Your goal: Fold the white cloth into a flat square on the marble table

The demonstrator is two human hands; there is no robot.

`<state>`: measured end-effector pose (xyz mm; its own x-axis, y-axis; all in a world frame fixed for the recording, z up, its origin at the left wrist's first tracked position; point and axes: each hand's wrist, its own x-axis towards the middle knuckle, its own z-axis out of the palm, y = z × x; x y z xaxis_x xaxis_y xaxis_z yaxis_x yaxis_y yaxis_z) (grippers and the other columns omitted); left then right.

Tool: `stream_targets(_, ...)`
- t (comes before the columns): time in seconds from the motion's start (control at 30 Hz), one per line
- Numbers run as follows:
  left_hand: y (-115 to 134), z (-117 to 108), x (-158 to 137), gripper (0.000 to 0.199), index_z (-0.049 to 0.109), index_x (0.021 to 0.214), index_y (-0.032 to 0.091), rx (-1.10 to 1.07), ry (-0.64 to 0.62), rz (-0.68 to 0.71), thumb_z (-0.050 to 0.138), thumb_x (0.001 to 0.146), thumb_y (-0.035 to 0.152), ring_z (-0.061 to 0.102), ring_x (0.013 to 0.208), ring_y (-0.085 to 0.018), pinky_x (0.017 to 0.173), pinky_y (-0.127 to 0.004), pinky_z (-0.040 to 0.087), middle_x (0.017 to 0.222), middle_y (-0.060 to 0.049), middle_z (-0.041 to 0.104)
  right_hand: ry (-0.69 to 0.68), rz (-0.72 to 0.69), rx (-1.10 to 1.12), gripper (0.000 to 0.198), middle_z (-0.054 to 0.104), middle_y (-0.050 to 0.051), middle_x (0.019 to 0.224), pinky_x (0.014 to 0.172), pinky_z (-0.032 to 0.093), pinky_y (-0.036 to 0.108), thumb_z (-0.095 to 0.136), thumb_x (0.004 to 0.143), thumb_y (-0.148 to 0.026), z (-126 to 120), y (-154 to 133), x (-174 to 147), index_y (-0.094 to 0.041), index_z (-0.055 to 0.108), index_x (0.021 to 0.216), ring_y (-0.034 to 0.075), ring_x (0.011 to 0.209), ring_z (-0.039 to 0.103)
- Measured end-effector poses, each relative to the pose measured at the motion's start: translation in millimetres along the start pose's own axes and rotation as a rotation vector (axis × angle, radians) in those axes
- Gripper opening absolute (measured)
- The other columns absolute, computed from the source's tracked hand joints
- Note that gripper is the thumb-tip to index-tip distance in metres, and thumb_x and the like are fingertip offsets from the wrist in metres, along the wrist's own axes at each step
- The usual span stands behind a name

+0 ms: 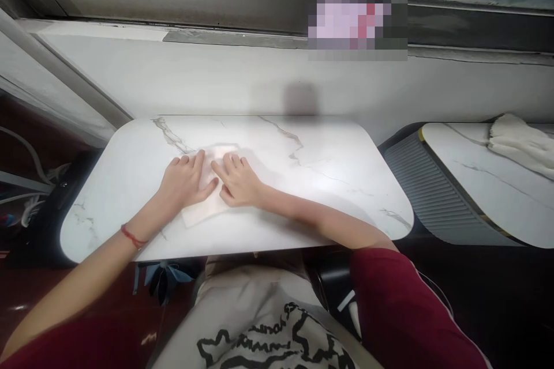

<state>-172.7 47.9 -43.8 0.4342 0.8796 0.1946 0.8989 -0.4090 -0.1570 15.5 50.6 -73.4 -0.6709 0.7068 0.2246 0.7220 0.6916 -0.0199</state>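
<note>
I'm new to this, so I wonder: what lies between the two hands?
In the head view, part of a pale sheet shows between the left hand and the right hand.

Left hand (180,181) and right hand (243,183) palm-down, close together

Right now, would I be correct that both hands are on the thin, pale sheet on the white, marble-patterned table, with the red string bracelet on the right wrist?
Not quite: the head view shows the red string bracelet on the left wrist, not the right. The left hand and right hand are indeed on the pale sheet on the table.
</note>
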Motion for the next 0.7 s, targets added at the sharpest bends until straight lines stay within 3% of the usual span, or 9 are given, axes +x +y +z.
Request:
stream_targets(0.1, 15, -7, -21, 0.075, 0.052, 0.137, -0.003, -0.06, 0.007, 0.072, 0.045, 0.092, 0.057, 0.07, 0.09, -0.037, 0.08, -0.047, 0.051, 0.099, -0.023, 0.074, 0.009, -0.011, 0.003, 0.07, 0.05, 0.032, 0.137, 0.087, 0.037, 0.048, 0.044, 0.089, -0.029, -5, -14, -33, 0.001, 0.041, 0.152, 0.039, 0.111, 0.045)
stream_targets(0.33, 41, -24, -51, 0.064, 0.053, 0.14, 0.006, -0.226, -0.015, 0.261, 0.047, 0.098, 0.054, 0.069, 0.097, -0.031, 0.087, -0.043, 0.052, 0.111, -0.017, 0.073, 0.07, 0.064, -0.076, 0.069, 0.055, 0.033, 0.135, 0.089, 0.037, 0.052, 0.039, 0.096, -0.034, -8, -46, -89, 0.002, 0.039, 0.154, 0.04, 0.111, 0.05)
stream_targets(0.43, 49, -25, -60, 0.067, 0.051, 0.144, 0.006, -0.213, -0.021, 0.229, 0.045, 0.099, 0.055, 0.067, 0.096, -0.031, 0.085, -0.045, 0.052, 0.108, -0.017, 0.071, 0.079, 0.09, -0.075, 0.068, 0.056, 0.033, 0.134, 0.09, 0.038, 0.053, 0.04, 0.096, -0.035, -8, -47, -95, 0.004, 0.043, 0.151, 0.041, 0.113, 0.05)
stream_targets(0.53, 59, -22, -71, 0.067, 0.049, 0.149, 0.007, -0.163, -0.003, 0.16, 0.04, 0.101, 0.054, 0.065, 0.098, -0.033, 0.084, -0.046, 0.052, 0.112, -0.021, 0.069, 0.107, 0.068, -0.043, 0.068, 0.05, 0.033, 0.145, 0.096, 0.037, 0.055, 0.044, 0.093, -0.034, -9, -42, -93, 0.002, 0.045, 0.151, 0.043, 0.126, 0.045)
stream_targets(0.7, 70, -5, -80, 0.062, 0.047, 0.154, 0.012, -0.095, 0.052, 0.089, 0.035, 0.103, 0.044, 0.057, 0.129, -0.041, 0.101, -0.054, 0.048, 0.142, -0.027, 0.059, 0.092, 0.101, 0.0, 0.072, 0.048, 0.035, 0.147, 0.103, 0.035, 0.057, 0.048, 0.093, -0.036, -8, -33, -78, 0.004, 0.044, 0.152, 0.044, 0.131, 0.044)
